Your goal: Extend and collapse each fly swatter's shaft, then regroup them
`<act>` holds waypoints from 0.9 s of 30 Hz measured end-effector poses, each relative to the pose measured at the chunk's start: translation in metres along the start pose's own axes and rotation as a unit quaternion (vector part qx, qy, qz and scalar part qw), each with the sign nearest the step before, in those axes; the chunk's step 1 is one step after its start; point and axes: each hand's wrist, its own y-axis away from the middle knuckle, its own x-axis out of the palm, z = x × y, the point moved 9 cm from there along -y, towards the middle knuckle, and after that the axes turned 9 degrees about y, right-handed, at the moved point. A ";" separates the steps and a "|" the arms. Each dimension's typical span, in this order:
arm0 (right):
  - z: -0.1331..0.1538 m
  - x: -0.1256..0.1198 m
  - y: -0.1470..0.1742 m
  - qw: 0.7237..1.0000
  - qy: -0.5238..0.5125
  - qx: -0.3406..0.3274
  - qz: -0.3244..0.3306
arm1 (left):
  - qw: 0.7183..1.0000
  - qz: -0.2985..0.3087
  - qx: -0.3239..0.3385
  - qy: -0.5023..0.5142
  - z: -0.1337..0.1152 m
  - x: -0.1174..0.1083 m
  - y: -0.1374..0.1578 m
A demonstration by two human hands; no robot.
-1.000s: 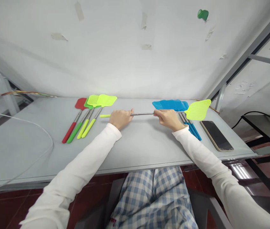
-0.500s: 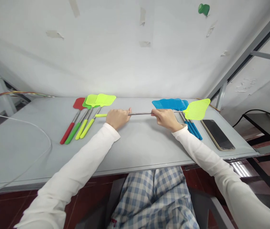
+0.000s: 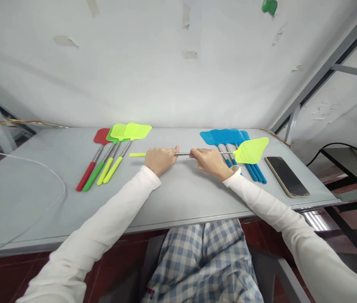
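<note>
A yellow fly swatter (image 3: 251, 150) lies level across both hands above the table, its head to the right. My left hand (image 3: 162, 160) is closed around the swatter near its yellow grip, part of which sticks out at the left. Closed on the metal rod, my right hand (image 3: 210, 162) is nearer the head, and only a short stretch of rod shows between the hands. Left of them lie a red fly swatter (image 3: 86, 176), a green fly swatter (image 3: 93, 176) and two yellow ones. Several blue fly swatters (image 3: 222, 137) lie overlapping behind my right hand.
A phone (image 3: 287, 176) lies on the grey table (image 3: 178, 198) at the right. A thin white cable (image 3: 39, 161) curves over the left side. The white wall (image 3: 134, 71) rises behind the table's back edge, and a metal frame (image 3: 320, 75) slants up at the right.
My hands have come closer together along the rod, so the swatter is shorter. Its yellow head has moved left and slightly down with my right hand.
</note>
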 end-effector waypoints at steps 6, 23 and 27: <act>-0.017 -0.018 -0.003 0.993 0.094 -0.006 -0.077 | 0.999 -0.039 -0.022 0.020 0.030 -0.004 -0.014; -0.045 -0.044 0.012 0.971 0.188 -0.150 0.011 | 0.995 -0.077 0.029 0.052 0.014 -0.020 -0.008; -0.011 -0.038 -0.003 0.967 0.175 -0.184 0.004 | 0.997 -0.047 0.047 0.042 -0.014 -0.008 -0.003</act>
